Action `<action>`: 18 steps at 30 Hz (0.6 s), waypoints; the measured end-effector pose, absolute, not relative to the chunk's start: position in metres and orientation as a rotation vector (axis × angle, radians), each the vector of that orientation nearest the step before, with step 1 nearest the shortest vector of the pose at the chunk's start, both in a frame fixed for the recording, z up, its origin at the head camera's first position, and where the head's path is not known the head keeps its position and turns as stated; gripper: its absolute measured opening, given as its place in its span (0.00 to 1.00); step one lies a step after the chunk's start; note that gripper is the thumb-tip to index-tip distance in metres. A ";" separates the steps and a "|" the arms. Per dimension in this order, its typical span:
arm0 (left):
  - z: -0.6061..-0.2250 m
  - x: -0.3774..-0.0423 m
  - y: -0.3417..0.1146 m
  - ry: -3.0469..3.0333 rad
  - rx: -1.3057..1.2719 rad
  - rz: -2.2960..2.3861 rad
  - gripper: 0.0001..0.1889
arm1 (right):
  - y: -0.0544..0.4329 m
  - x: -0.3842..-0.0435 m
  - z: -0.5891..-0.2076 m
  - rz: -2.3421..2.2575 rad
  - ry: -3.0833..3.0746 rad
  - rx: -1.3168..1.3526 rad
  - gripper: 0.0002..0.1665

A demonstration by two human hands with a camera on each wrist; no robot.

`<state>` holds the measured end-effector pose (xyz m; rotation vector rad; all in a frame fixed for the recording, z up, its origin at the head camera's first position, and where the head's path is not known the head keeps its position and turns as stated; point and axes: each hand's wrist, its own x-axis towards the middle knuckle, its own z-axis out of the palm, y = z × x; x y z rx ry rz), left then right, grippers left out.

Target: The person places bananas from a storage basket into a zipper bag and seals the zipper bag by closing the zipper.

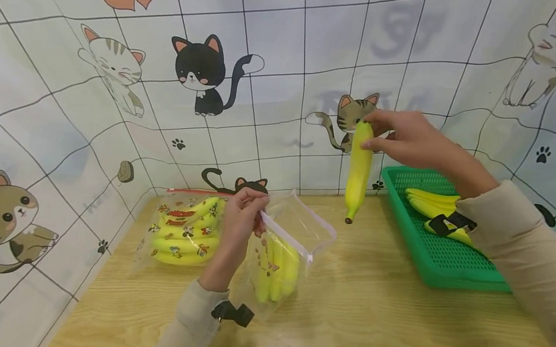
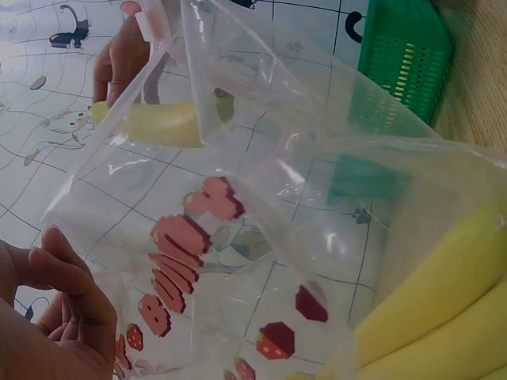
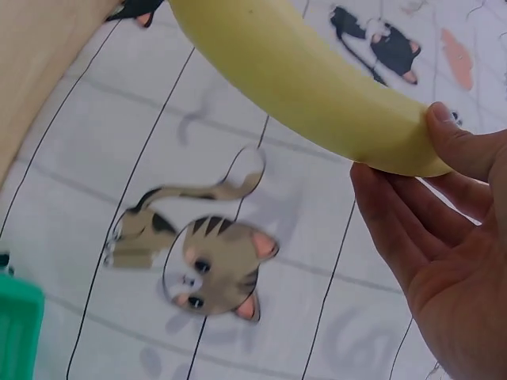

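My right hand (image 1: 409,139) pinches one end of a yellow banana (image 1: 358,170), which hangs nearly upright above the table, stem end down. In the right wrist view the thumb and fingers (image 3: 412,214) grip the banana (image 3: 309,87) by that end. My left hand (image 1: 242,215) holds the rim of a clear zip bag (image 1: 321,223) with a pale slider strip, its mouth spread apart. Several bananas (image 1: 278,269) lie inside this bag. Red printing marks the bag's film (image 2: 261,237) in the left wrist view. The held banana is to the right of the bag, apart from it.
A second zip bag (image 1: 185,229) with several bananas and a red strip lies at the left. At the right, a green basket (image 1: 431,269) holds more bananas (image 1: 430,201). A cat-printed wall covering (image 1: 277,83) rises behind the wooden table (image 1: 354,317).
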<state>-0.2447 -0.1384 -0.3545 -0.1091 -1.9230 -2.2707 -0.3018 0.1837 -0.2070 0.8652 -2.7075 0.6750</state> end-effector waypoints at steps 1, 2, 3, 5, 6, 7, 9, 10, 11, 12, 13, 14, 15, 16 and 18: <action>-0.355 -0.245 -0.138 -1.922 -0.112 -2.271 0.04 | 0.178 -0.299 -0.207 0.702 -2.689 0.870 0.26; -0.355 -0.245 -0.138 -1.922 -0.115 -2.270 0.04 | 0.173 -0.297 -0.207 0.730 -2.667 0.877 0.25; -0.354 -0.245 -0.139 -1.922 -0.118 -2.271 0.04 | 0.168 -0.295 -0.208 0.759 -2.641 0.887 0.25; -0.354 -0.245 -0.139 -1.926 -0.123 -2.270 0.04 | 0.159 -0.292 -0.211 0.814 -2.596 0.895 0.24; -0.354 -0.245 -0.139 -1.929 -0.126 -2.269 0.04 | 0.154 -0.290 -0.213 0.848 -2.578 0.892 0.24; -0.354 -0.245 -0.139 -1.932 -0.129 -2.268 0.04 | 0.150 -0.289 -0.216 0.870 -2.559 0.892 0.23; -0.354 -0.245 -0.139 -1.941 -0.133 -2.262 0.04 | 0.141 -0.286 -0.223 0.915 -2.526 0.896 0.22; -0.354 -0.244 -0.140 -1.945 -0.135 -2.258 0.04 | 0.137 -0.284 -0.227 0.937 -2.512 0.902 0.22; -0.354 -0.244 -0.140 -1.947 -0.137 -2.255 0.04 | 0.133 -0.283 -0.232 0.959 -2.502 0.909 0.21; -0.354 -0.244 -0.140 -1.949 -0.139 -2.252 0.04 | 0.128 -0.281 -0.236 0.978 -2.491 0.928 0.21; -0.354 -0.244 -0.140 -1.950 -0.138 -2.248 0.04 | 0.125 -0.280 -0.241 0.988 -2.478 0.949 0.21; -0.354 -0.244 -0.140 -1.953 -0.137 -2.246 0.04 | 0.120 -0.279 -0.246 1.007 -2.472 0.964 0.21; -0.354 -0.244 -0.140 -1.955 -0.138 -2.244 0.04 | 0.116 -0.277 -0.251 1.027 -2.469 0.969 0.20; -0.354 -0.244 -0.140 -1.957 -0.139 -2.243 0.04 | 0.113 -0.276 -0.257 1.045 -2.469 0.973 0.20; -0.354 -0.244 -0.140 -1.962 -0.138 -2.242 0.05 | 0.105 -0.274 -0.268 1.104 -2.481 0.958 0.22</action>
